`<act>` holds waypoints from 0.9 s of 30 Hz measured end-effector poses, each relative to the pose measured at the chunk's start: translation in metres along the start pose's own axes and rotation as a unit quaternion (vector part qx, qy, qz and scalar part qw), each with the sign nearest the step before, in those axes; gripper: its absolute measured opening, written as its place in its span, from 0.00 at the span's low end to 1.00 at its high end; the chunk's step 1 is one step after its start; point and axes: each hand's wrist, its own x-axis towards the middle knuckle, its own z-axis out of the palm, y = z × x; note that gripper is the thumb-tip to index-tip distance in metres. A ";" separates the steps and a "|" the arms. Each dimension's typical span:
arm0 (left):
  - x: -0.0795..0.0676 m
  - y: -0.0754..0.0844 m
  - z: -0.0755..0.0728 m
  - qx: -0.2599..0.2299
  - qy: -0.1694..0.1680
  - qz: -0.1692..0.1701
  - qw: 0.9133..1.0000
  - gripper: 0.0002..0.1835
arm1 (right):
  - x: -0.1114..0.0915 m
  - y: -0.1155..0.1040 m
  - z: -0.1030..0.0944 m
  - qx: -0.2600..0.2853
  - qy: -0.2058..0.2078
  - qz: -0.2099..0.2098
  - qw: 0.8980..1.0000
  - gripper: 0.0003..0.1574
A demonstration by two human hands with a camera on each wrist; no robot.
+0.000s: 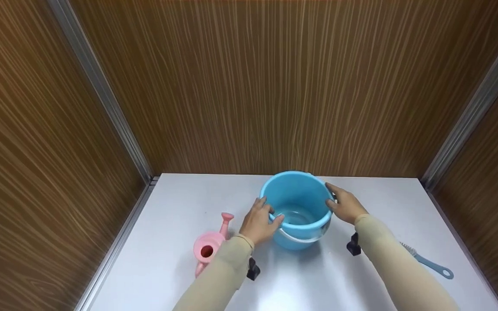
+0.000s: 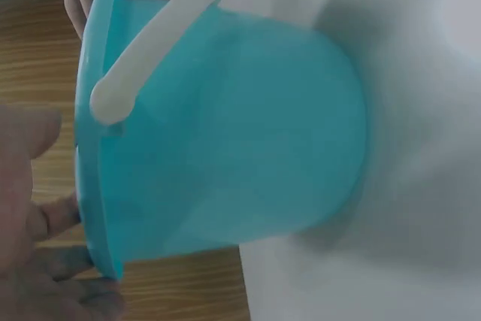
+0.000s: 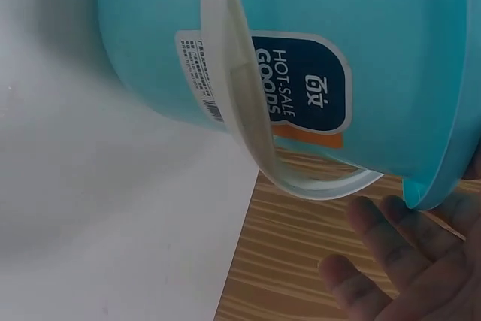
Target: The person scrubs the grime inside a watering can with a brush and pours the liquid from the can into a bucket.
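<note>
A light blue bucket [image 1: 297, 242] stands on the white table, its white handle [image 1: 301, 239] hanging down the near side. My left hand [image 1: 258, 222] is at the left rim; in the left wrist view its fingertips [image 2: 66, 261] touch the rim while the thumb stays apart. On the opposite side is my right hand [image 1: 347, 206], thumb and index finger at the rim. Its other fingers [image 3: 398, 249] spread loosely outside the bucket in the right wrist view. There, a dark blue label [image 3: 308, 84] shows on the bucket's wall, partly covered by the handle.
A pink toy watering can [image 1: 209, 246] lies left of the bucket, partly hidden by my left forearm. Beside my right forearm is a blue-grey brush [image 1: 435, 265] with a bristled end. Wood-grain panels [image 1: 292, 86] enclose the table at the back and sides.
</note>
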 end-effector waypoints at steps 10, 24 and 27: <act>-0.005 0.007 0.023 -0.044 0.058 0.000 0.997 0.34 | -0.019 0.015 0.006 0.049 0.041 0.002 0.998 0.38; -0.010 0.016 0.039 -0.011 0.043 0.030 0.999 0.38 | -0.048 0.034 0.013 0.077 0.146 -0.002 0.986 0.35; -0.013 0.015 0.043 0.001 0.050 0.042 0.998 0.38 | -0.056 0.035 0.017 0.087 0.163 -0.001 0.983 0.34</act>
